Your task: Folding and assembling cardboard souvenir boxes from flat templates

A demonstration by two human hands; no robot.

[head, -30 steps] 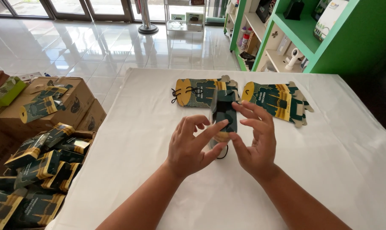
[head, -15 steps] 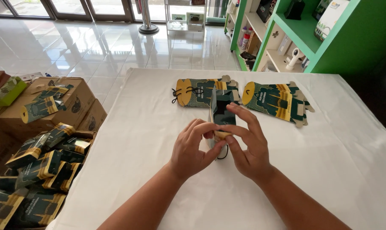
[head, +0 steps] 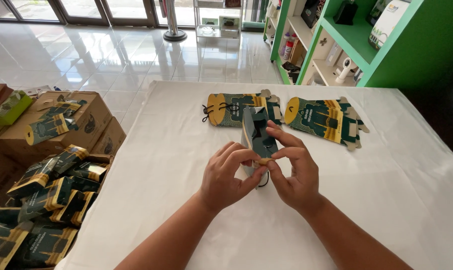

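Both my hands hold a small dark green and gold paper box standing on the white tablecloth. My left hand pinches its near gold end from the left, and my right hand pinches the same end from the right, fingers curled over the top. A black cord loop hangs below the box between my thumbs. Behind the box lie two flat piles of unfolded box blanks, one with black cords and one to its right.
Left of the table, a heap of folded green and gold boxes lies by brown cardboard cartons. Green shelving with assorted items stands at the back right. Shiny tiled floor stretches toward glass doors.
My right hand's fingers have closed from spread above the box to a pinch at its near end. The box has tilted and turned slightly under both hands.
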